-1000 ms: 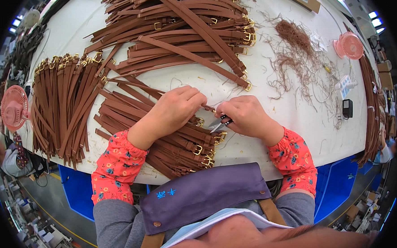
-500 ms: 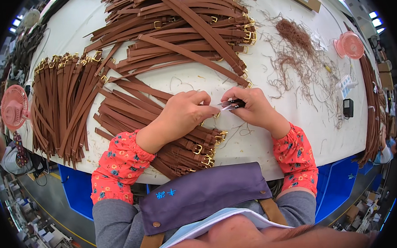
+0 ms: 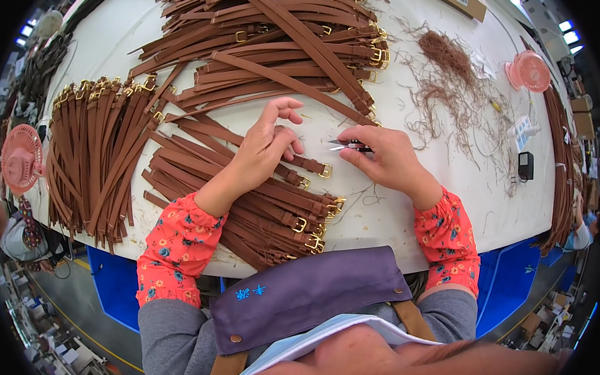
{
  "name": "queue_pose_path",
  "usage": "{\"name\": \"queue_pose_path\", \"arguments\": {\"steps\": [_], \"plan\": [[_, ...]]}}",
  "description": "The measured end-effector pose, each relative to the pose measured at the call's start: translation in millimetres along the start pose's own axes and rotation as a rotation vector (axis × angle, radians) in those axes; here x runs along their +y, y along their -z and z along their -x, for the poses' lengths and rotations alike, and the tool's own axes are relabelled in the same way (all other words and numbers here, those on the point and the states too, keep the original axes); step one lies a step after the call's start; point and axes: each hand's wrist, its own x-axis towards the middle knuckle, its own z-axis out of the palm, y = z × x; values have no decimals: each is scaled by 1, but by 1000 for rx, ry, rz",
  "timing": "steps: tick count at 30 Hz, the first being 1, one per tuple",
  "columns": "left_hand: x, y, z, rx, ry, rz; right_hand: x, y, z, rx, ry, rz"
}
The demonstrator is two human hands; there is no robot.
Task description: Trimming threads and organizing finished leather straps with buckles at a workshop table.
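My left hand [image 3: 265, 148] is raised over a pile of brown straps [image 3: 260, 210], its fingers bent but apart and nothing visible between them. Just below its fingers, a strap end with a gold buckle [image 3: 324, 170] sticks out past the others. To the right, my right hand [image 3: 390, 157] is closed around small thread snips [image 3: 342, 145] with dark handles. Their pale blades point left, toward my left hand, and touch no strap. The palm and fingers cover much of the handles.
A large heap of buckled straps [image 3: 272, 46] lies at the far side, with another bundle [image 3: 91, 158] at the left. Brown thread scraps [image 3: 446, 54] spread across the far right. Pink fans [image 3: 530, 71] stand at both sides. A black adapter [image 3: 526, 165] sits at right.
My left hand has let go near the blades and moved up and left, its fingers spreading. The right hand has risen slightly with the snips. A buckled strap end now shows between the hands.
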Motion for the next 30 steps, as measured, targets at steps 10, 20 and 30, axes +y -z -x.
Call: {"name": "queue_pose_path", "arguments": {"steps": [10, 20, 30], "plan": [[5, -1, 9, -415, -381, -691, -11, 6, -1, -23, 230, 162], [11, 12, 18, -386, -401, -826, -12, -7, -6, -29, 290, 212], [4, 9, 18, -245, -249, -729, -14, -2, -24, -155, 424, 324]]}}
